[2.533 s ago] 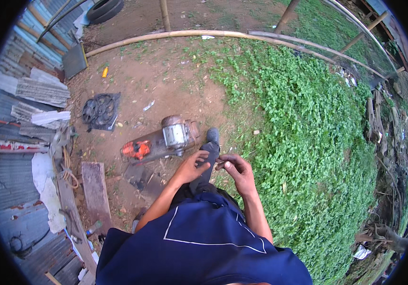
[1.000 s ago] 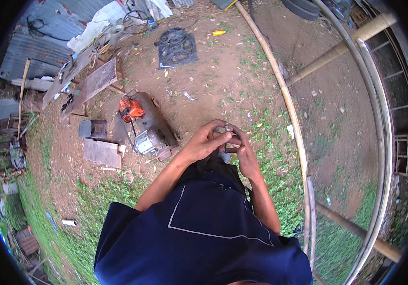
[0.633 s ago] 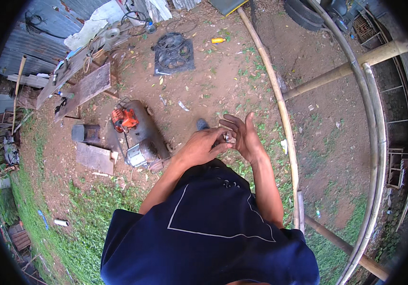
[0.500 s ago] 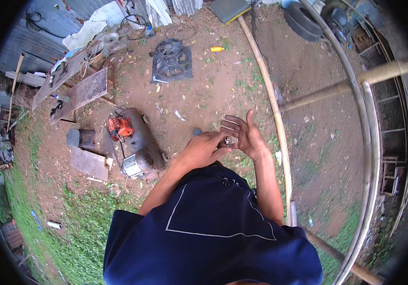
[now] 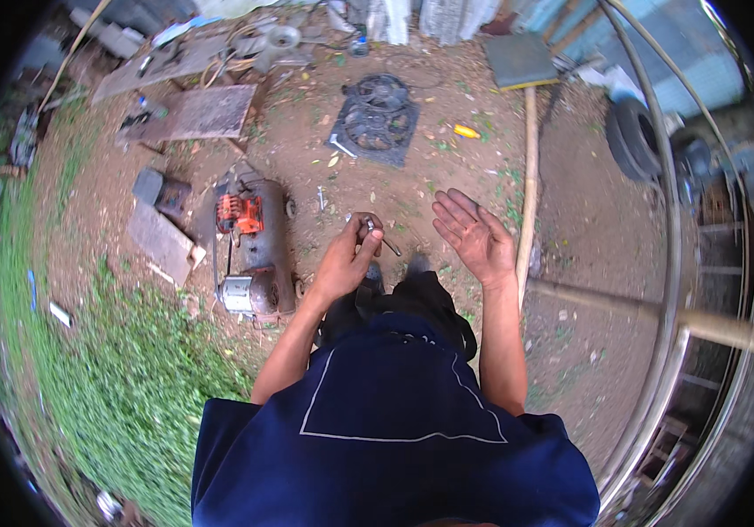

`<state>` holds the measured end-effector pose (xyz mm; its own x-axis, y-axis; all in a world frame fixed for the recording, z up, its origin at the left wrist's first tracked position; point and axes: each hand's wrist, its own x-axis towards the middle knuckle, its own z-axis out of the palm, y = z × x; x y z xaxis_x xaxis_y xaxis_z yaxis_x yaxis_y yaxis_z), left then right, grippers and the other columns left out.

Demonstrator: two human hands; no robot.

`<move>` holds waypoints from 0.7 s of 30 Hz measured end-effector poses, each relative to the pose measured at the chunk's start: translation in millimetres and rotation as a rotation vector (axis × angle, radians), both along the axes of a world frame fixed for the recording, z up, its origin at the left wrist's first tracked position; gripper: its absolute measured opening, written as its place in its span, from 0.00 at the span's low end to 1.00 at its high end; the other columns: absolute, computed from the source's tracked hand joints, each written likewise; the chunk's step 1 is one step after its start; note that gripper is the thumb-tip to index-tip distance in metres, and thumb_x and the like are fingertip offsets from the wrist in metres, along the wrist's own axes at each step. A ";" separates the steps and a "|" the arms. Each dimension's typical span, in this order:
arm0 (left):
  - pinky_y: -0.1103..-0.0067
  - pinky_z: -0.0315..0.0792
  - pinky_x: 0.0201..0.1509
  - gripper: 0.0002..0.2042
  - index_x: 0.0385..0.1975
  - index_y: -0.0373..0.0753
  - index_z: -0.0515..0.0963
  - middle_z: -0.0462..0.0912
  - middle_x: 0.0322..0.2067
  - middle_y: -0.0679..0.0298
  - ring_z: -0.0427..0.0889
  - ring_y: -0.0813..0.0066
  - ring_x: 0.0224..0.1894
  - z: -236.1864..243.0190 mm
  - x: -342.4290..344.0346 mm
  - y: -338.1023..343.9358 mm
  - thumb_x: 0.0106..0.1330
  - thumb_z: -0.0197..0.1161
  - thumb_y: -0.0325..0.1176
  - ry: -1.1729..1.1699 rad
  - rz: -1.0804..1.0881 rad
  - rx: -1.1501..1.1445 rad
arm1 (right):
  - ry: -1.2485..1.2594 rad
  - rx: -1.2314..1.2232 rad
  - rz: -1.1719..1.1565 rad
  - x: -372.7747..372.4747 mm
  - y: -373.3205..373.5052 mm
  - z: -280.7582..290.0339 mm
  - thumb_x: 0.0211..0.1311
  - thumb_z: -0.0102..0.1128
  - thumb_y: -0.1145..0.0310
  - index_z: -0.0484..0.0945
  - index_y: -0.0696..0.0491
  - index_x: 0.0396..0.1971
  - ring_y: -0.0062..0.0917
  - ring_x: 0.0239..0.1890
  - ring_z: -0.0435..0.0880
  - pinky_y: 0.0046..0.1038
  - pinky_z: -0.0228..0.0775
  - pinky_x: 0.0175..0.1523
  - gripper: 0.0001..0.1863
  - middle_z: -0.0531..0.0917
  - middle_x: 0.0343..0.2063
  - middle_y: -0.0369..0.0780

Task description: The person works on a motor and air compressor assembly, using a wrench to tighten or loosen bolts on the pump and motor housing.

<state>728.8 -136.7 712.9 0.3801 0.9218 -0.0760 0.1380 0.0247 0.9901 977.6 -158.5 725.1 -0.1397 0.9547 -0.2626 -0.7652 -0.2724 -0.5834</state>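
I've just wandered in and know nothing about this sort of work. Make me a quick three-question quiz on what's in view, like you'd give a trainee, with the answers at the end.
1. Which hand holds the slim metal tool?
2. True or false: the right hand is clenched into a fist.
3. What colour is the ribbed part on the dark tank? A) green B) orange C) purple

Key:
1. The left hand.
2. False; it is open, palm showing.
3. B.

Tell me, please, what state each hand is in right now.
Left hand: closed, holding a thin metal piece.
Right hand: open, palm showing, empty.
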 end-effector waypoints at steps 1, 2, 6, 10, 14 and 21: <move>0.78 0.70 0.36 0.11 0.43 0.34 0.69 0.74 0.25 0.64 0.74 0.78 0.28 -1.0 0.4 3.8 0.74 0.50 0.37 -0.026 0.067 -0.021 | -0.062 -0.002 0.028 -1.1 16.3 -6.5 0.71 0.45 0.53 0.60 0.66 0.63 0.42 0.63 0.69 0.43 0.60 0.67 0.33 0.68 0.61 0.54; 0.78 0.69 0.36 0.11 0.42 0.34 0.69 0.74 0.25 0.65 0.73 0.79 0.28 -5.2 0.4 6.8 0.74 0.50 0.37 -0.078 0.140 -0.058 | -0.108 0.005 0.064 -2.4 32.3 -13.1 0.71 0.47 0.55 0.64 0.66 0.60 0.41 0.59 0.73 0.41 0.65 0.64 0.30 0.72 0.57 0.54; 0.80 0.69 0.36 0.13 0.41 0.34 0.69 0.73 0.24 0.67 0.72 0.80 0.29 -37.6 6.1 27.0 0.76 0.47 0.40 -0.226 0.407 -0.174 | -0.261 0.004 0.226 0.1 97.2 -54.7 0.68 0.55 0.59 0.76 0.65 0.45 0.35 0.42 0.85 0.35 0.77 0.50 0.21 0.83 0.41 0.50; 0.80 0.69 0.36 0.17 0.40 0.33 0.69 0.73 0.22 0.66 0.73 0.80 0.29 -68.6 10.8 56.5 0.77 0.43 0.44 -0.298 0.624 -0.223 | -0.524 -0.046 0.404 -10.9 161.4 -86.1 0.68 0.55 0.53 0.78 0.60 0.24 0.25 0.21 0.81 0.26 0.74 0.31 0.23 0.82 0.20 0.41; 0.78 0.71 0.39 0.21 0.44 0.33 0.69 0.74 0.23 0.65 0.75 0.75 0.30 -71.3 24.9 97.7 0.76 0.42 0.49 -0.332 0.870 -0.348 | -0.754 0.048 0.662 -15.3 221.7 -98.6 0.69 0.52 0.49 0.76 0.57 0.16 0.19 0.15 0.75 0.22 0.65 0.23 0.28 0.77 0.14 0.36; 0.78 0.71 0.39 0.21 0.49 0.34 0.68 0.75 0.26 0.64 0.76 0.75 0.32 -56.3 49.2 137.0 0.76 0.41 0.49 -0.336 1.174 -0.430 | -0.803 0.344 0.928 -49.0 290.1 -114.0 0.72 0.51 0.62 0.80 0.61 0.36 0.16 0.26 0.79 0.21 0.72 0.34 0.17 0.82 0.25 0.37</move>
<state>777.9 0.3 656.6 -0.5769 0.6402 -0.5072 -0.4355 0.2842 0.8541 928.6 131.6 611.1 -0.7064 0.6195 -0.3424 0.2302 -0.2564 -0.9387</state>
